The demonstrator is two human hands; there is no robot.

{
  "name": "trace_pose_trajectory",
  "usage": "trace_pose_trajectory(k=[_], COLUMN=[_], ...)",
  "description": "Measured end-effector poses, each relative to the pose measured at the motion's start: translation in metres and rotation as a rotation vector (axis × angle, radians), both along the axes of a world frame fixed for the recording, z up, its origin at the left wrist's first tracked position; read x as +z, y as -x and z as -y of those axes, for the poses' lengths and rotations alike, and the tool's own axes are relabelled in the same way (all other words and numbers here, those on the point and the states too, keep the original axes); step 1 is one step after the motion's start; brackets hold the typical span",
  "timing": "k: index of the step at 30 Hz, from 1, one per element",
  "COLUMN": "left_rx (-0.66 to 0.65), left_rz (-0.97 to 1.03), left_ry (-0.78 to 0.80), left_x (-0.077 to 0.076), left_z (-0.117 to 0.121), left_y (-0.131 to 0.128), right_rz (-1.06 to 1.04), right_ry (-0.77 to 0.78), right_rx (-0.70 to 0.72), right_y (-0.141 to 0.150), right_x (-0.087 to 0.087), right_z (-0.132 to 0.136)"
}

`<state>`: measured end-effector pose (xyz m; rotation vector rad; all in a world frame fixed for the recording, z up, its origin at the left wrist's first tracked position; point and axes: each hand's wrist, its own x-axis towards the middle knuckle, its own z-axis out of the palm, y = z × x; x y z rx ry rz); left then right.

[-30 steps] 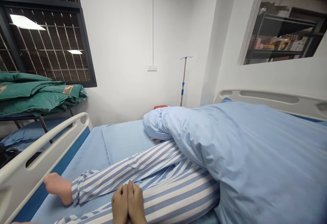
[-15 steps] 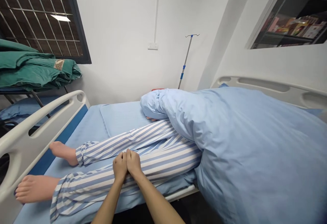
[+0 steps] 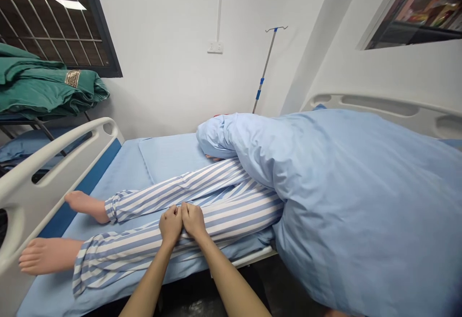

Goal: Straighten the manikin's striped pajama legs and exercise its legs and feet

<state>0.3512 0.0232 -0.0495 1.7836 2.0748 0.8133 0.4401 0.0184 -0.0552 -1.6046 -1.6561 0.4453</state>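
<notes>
A person lies on a hospital bed in blue-and-white striped trousers, the upper body hidden under a light blue duvet point(image 3: 346, 201). My left hand point(image 3: 171, 225) and my right hand point(image 3: 194, 221) sit side by side, curled over the nearer trouser leg point(image 3: 119, 252), with the fingertips almost touching. The farther trouser leg point(image 3: 173, 192) lies just beyond them, apart from my hands. Two bare feet point(image 3: 48, 256) point(image 3: 86, 206) point toward the left bed rail.
A white side rail point(image 3: 46, 163) runs along the left of the blue mattress point(image 3: 169, 155). A white bed end point(image 3: 375, 104) stands at the right. Folded green bedding point(image 3: 43, 85) lies beyond the rail. An IV pole point(image 3: 265, 69) stands against the wall.
My view has tilted downward, so the bed and feet sit higher in the picture and both forearms show. My hands remain together on the nearer striped leg.
</notes>
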Motion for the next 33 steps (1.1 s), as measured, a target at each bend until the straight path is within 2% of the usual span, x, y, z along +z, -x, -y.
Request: trace_pose_trajectory(k=[5, 12, 14, 17, 23, 29, 33], left_rx=[-0.014, -0.064, -0.06, -0.041, -0.02, -0.009, -0.013], left_rz=[0.044, 0.166, 0.193, 0.19, 0.112, 0.053, 0.033], left_ry=[0.001, -0.052, -0.067, -0.061, -0.032, -0.004, 0.011], left_x=[0.005, 0.025, 0.026, 0.018, 0.0, 0.001, 0.004], left_z=[0.002, -0.006, -0.008, -0.006, 0.0, -0.001, 0.001], left_y=[-0.002, -0.019, -0.026, -0.034, -0.034, -0.034, -0.035], right_rz=[-0.202, -0.539, -0.605, -0.671, -0.589, -0.456, -0.234], right_ry=[-0.032, -0.038, -0.038, -0.034, -0.07, -0.03, 0.062], right_rx=[-0.022, 0.015, 0.026, 0.002, -0.082, -0.093, -0.048], right_y=[-0.005, -0.01, -0.011, -0.012, -0.01, -0.009, -0.021], right_x=[-0.001, -0.003, -0.003, -0.002, -0.002, -0.004, 0.013], right_z=[-0.007, -0.013, -0.014, -0.013, -0.01, -0.013, -0.013])
